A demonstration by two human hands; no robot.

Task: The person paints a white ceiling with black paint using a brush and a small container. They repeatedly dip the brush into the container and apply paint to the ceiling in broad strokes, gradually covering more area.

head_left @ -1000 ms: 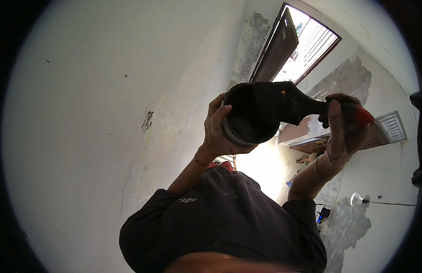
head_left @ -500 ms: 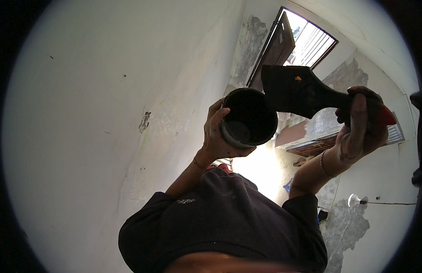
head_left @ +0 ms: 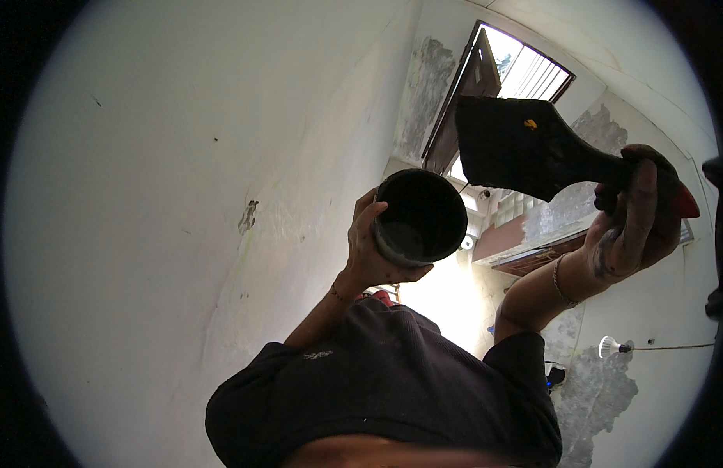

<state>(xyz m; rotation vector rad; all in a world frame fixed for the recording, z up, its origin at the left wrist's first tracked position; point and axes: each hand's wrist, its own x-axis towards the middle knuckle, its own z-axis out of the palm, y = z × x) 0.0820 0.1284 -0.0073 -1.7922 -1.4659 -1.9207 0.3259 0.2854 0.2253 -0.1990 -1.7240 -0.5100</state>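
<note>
My left hand (head_left: 368, 246) is wrapped round a dark round tub (head_left: 400, 243), with the thumb at its rim. The tub's open mouth faces me; its inside is too dark to make out what it holds. My right hand (head_left: 641, 210) grips a wide, flat paintbrush (head_left: 517, 148) by its narrow handle, whose end is red. The brush head looks black, with a small orange-yellow spot on it. It points left, above and to the right of the tub, apart from the rim.
A broad pale wall (head_left: 143, 234) with chips and scuffs fills the left side. Beyond the brush are a barred window (head_left: 525, 66) with a dark shutter (head_left: 467, 93), and patches of bare grey plaster (head_left: 599, 405). A light bulb (head_left: 609, 347) on a wire is at the lower right.
The brush has moved up and to the right with my right hand, away from the tub's rim it overlapped before. My left hand and the tub have shifted slightly down and left.
</note>
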